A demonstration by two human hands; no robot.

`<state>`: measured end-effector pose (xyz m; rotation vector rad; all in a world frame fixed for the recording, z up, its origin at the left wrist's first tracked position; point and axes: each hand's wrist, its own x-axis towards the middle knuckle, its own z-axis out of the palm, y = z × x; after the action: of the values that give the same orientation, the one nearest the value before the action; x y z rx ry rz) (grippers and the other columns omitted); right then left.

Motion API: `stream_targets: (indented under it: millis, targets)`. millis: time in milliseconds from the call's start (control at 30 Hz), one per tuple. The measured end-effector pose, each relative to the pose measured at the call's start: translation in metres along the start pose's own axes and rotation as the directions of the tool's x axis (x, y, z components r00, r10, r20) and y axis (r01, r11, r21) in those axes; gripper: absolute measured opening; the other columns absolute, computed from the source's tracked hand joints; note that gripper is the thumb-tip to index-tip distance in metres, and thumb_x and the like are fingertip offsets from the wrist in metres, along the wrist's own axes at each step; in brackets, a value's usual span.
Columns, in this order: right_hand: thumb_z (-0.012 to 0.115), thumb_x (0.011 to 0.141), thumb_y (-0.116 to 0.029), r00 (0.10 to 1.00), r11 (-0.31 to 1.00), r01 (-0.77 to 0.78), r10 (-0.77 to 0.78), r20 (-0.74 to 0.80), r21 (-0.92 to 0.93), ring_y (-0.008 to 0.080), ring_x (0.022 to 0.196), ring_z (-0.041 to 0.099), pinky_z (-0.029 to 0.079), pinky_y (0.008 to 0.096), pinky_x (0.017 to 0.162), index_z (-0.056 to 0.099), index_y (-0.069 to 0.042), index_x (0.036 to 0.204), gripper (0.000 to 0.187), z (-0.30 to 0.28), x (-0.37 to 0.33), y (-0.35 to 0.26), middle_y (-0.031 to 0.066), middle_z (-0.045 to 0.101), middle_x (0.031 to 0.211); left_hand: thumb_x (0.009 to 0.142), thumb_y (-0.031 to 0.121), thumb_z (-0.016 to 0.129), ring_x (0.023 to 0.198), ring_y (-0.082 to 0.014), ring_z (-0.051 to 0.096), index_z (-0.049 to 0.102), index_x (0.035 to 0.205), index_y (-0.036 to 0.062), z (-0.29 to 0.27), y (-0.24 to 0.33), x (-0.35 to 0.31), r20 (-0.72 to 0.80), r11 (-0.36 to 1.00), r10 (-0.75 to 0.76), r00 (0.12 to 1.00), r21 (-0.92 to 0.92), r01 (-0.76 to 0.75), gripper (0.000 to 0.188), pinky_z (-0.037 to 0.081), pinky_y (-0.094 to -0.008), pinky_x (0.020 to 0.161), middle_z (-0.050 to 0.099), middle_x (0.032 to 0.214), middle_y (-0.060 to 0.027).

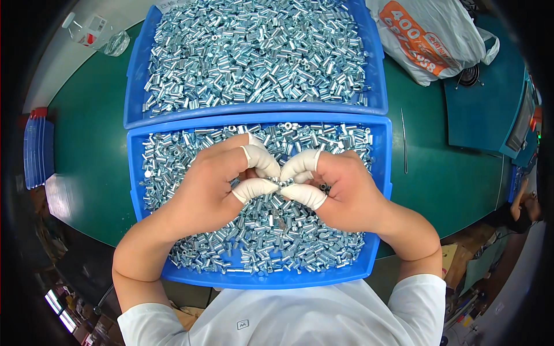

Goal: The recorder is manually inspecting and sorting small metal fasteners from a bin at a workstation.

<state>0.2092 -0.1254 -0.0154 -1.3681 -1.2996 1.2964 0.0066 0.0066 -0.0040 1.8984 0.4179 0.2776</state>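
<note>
Both hands at work over the near blue tray (259, 281), fingertips meeting almost on its midline. Small metal pieces (283, 183) sit exactly in the gap where they meet, pinched from both sides: left hand (210, 187) reaching in from the left, right hand (353, 193) from the right, thumbs nearer the body, forefingers beyond. Neither hand is nearer; the pieces lie to the right of the left palm, to the left of the right palm. White finger covers (303, 195) hide much of the grip; cannot tell how many pieces, which hand bears more, or how their long axes run. Held above the loose metal parts (259, 245), which lie at every angle below, blue tray floor showing through toward the body side. Far blue tray (257, 108), heaped fuller, stands just beyond, rim against rim. Thin rod (404, 141) on the green table (438, 173), right of both trays, well apart from the hands.
</note>
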Motion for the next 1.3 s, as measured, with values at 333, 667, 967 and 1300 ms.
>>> stream_targets:
  millis: [333,667,967,1300]
  targets:
    - [0.072,0.095,-0.007,1.000,0.994,0.001,0.001,-0.025,0.106,0.0121,0.072,0.070,0.055,0.0292,0.066,0.069,-0.002,0.107,0.013,0.001,-0.001,0.005,0.0086,0.074,0.082,0.090,-0.005,0.076,0.093,-0.0138,0.066,0.068,0.107,0.0011,0.009,-0.001,-0.008,0.027,0.872,-0.198,0.980,-0.452,0.189,0.021,0.057,-0.0303,0.084,0.067,0.105,-0.0075]
    - [0.073,0.095,-0.008,0.999,0.993,-0.035,0.039,-0.030,0.108,0.0097,0.064,0.065,0.051,0.0275,0.060,0.069,-0.003,0.107,0.013,-0.001,0.001,0.004,0.0050,0.071,0.075,0.085,-0.008,0.080,0.095,-0.0122,0.068,0.066,0.109,-0.0021,0.011,-0.001,-0.008,0.005,0.754,-0.350,0.937,-0.592,0.285,0.028,0.058,-0.0294,0.087,0.071,0.105,-0.0065]
    - [0.069,0.098,0.000,0.995,0.989,-0.081,0.074,0.066,0.122,0.0139,0.089,0.075,0.060,0.0272,0.077,0.067,0.002,0.111,0.014,-0.004,0.000,-0.001,0.0084,0.075,0.094,0.088,-0.008,0.077,0.096,-0.0160,0.073,0.069,0.105,-0.0038,0.013,-0.005,-0.009,0.077,0.625,-0.355,0.932,-0.721,0.298,0.019,0.060,-0.0296,0.088,0.074,0.104,-0.0099]
    - [0.078,0.092,-0.003,0.999,0.999,0.042,-0.042,0.007,0.030,0.0105,0.081,0.073,0.058,0.0256,0.071,0.071,-0.002,0.105,0.015,-0.006,0.000,-0.001,0.0053,0.075,0.089,0.082,-0.006,0.085,0.087,-0.0130,0.073,0.072,0.100,0.0005,0.010,0.011,-0.012,0.031,0.852,-0.353,0.935,-0.403,0.335,0.023,0.060,-0.0286,0.078,0.075,0.097,-0.0076]
